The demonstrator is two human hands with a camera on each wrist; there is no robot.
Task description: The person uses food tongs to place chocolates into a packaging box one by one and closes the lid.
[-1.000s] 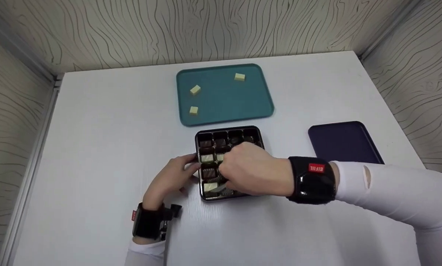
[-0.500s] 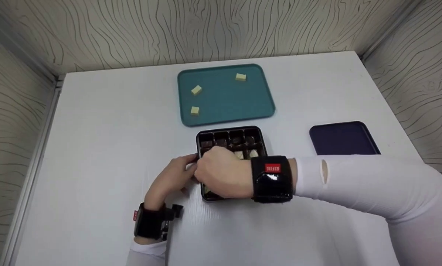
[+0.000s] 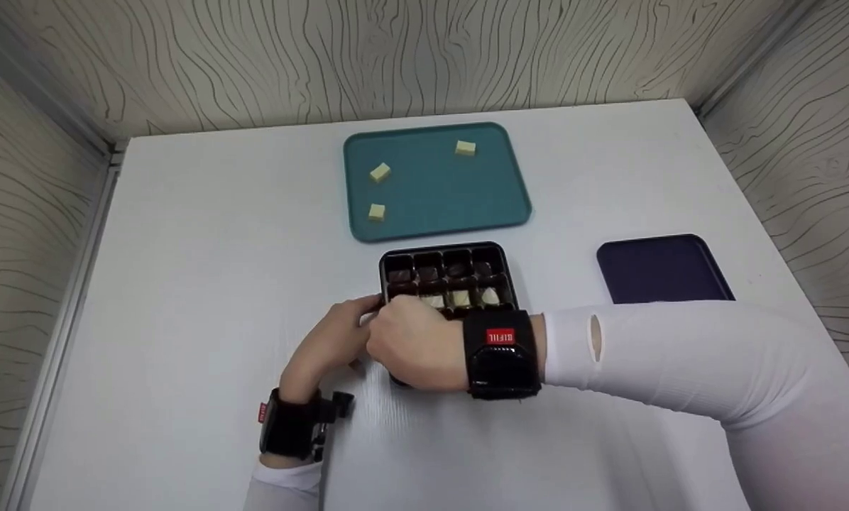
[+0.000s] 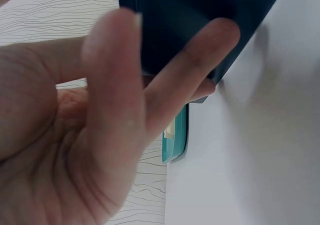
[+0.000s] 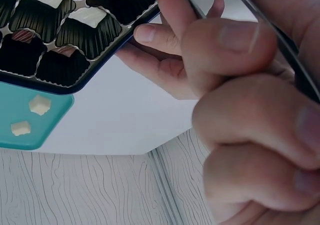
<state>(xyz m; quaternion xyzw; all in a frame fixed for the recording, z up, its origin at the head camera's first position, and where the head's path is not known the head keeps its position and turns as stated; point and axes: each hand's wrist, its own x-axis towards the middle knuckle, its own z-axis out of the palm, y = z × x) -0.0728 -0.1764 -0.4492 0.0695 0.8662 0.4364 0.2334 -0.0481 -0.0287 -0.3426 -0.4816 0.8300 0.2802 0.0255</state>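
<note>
A black divided box (image 3: pixel 444 248) of chocolates lies on the table in the head view. Dark pieces (image 3: pixel 428 272) fill its far row, and pale pieces (image 3: pixel 460 298) show in the row nearer me. My left hand (image 3: pixel 331 337) touches the box's left side; in the left wrist view its fingers (image 4: pixel 192 67) lie extended along the dark wall. My right hand (image 3: pixel 417 346) is over the box's near left part and covers it. Its curled fingers hold thin metal tweezers (image 5: pixel 282 42), seen in the right wrist view. The tweezers' tips are hidden.
A teal tray (image 3: pixel 439 191) behind the box carries 3 pale cubes (image 3: pixel 380 172), spread apart. To the right, a dark purple tray (image 3: pixel 662 270) is partly covered by my right sleeve (image 3: pixel 644 348). Wood-patterned panels (image 3: pixel 424 57) border the white table (image 3: pixel 204 234).
My right hand has moved left across the box, close to my left hand, uncovering pale pieces on the right. The left hand stays at the box's side.
</note>
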